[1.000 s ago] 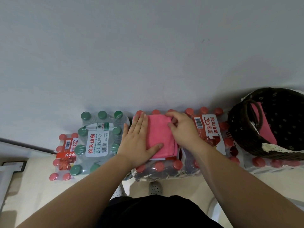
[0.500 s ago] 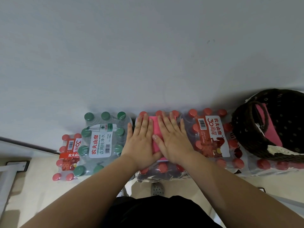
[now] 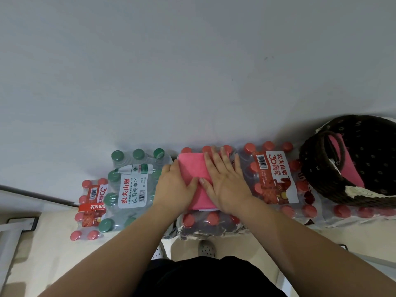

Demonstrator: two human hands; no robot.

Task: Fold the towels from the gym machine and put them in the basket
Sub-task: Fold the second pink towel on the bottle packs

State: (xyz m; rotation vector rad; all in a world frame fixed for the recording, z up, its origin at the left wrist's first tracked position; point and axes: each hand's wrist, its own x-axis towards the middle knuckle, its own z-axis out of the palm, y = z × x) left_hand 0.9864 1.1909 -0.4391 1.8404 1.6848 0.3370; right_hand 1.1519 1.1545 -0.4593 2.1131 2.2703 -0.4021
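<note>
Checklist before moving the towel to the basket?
1. Towel folded: ok. It is a compact rectangle lying on the pack.
2. Right hand grip: not ok. It lies flat on the towel and holds nothing.
3. Left hand grip: cannot tell. The thumb is on top at the left edge, but the fingers are hidden.
4. Basket ready: ok. It stands to the right with its opening up.
5. Room in basket: ok. A second towel leans inside, with space beside it.

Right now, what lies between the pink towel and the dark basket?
A wrapped pack of red-capped bottles separates the pink towel and basket, seen in the head view.
</note>
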